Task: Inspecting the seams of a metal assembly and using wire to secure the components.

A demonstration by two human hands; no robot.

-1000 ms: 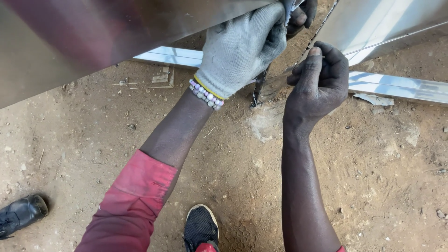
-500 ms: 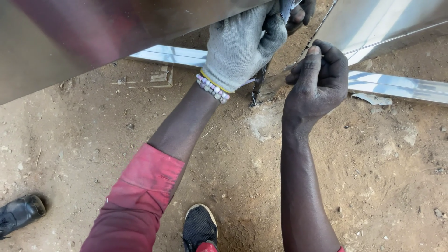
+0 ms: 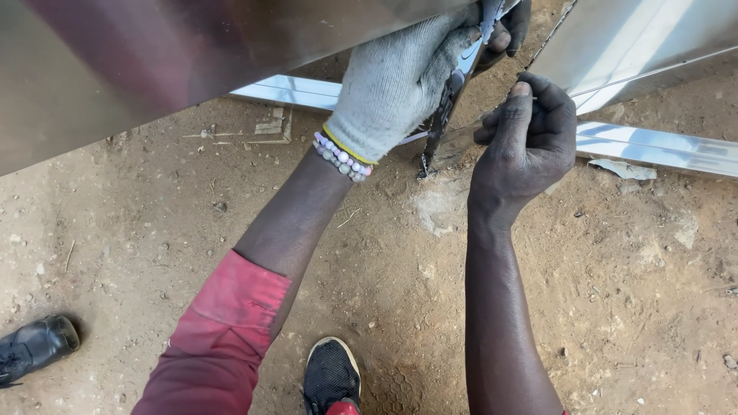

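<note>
I see the left hand (image 3: 403, 77), in a grey knitted glove, with its fingers curled tight around the edge of a metal sheet (image 3: 192, 54) and around a dark narrow tool (image 3: 442, 115) that I cannot identify for sure. The grip is closed on both, with no gap between the fingers. The tool hangs from this hand with its long axis almost vertical in the view, and its tip points to about 6 o'clock, a little toward 7, ending just above the dirt ground (image 3: 615, 292).

The right hand (image 3: 526, 146) is bare and sits at 3 o'clock from the tool, just beside it. Its fingers are bent in and the thumb is pressed up along the cut edge of a second metal sheet (image 3: 646, 38), so this hand is pinched on that edge. The two sheets meet near 12 o'clock, and the tool is between them.

On the left wrist there is a bead bracelet (image 3: 342, 157), and below it a red sleeve (image 3: 219, 338). A long shiny metal strip (image 3: 661, 146) lies on the ground behind the hands, running from 10 o'clock to 3 o'clock. A black sneaker (image 3: 330, 376) is at 6 o'clock, and a black leather shoe (image 3: 34, 346) is at 8 o'clock, well apart.
</note>
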